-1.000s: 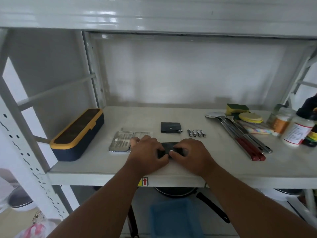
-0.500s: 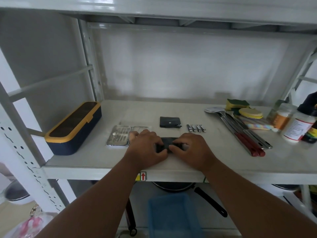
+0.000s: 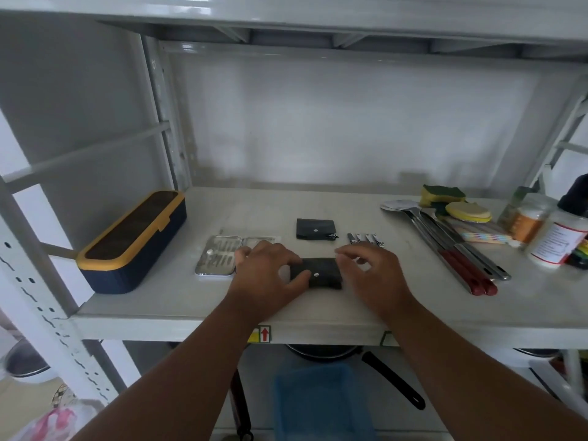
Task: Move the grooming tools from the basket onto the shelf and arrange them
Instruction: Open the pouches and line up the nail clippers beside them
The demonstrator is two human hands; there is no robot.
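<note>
A black snap pouch (image 3: 321, 276) lies flat near the front of the white shelf (image 3: 178, 300). My left hand (image 3: 265, 275) rests on the pouch's left end, thumb on its flap. My right hand (image 3: 374, 275) hovers just right of the pouch, fingers apart and slightly lifted. Behind lies a second black pouch (image 3: 315, 229). Several nail clippers (image 3: 366, 238) sit in a row to its right. An open metal tool case (image 3: 221, 259) lies left of my left hand. The blue basket (image 3: 321, 402) stands below the shelf.
A navy box with a yellow rim (image 3: 133, 241) sits at the shelf's left. Spoons and red-handled knives (image 3: 445, 246), sponges (image 3: 442, 194) and bottles (image 3: 553, 243) crowd the right. A black pan (image 3: 366, 364) sits below the shelf.
Both hands were closed over the black pouch. My right hand has lifted off to the right, uncovering the pouch, and my left hand has loosened to a light touch on its left end.
</note>
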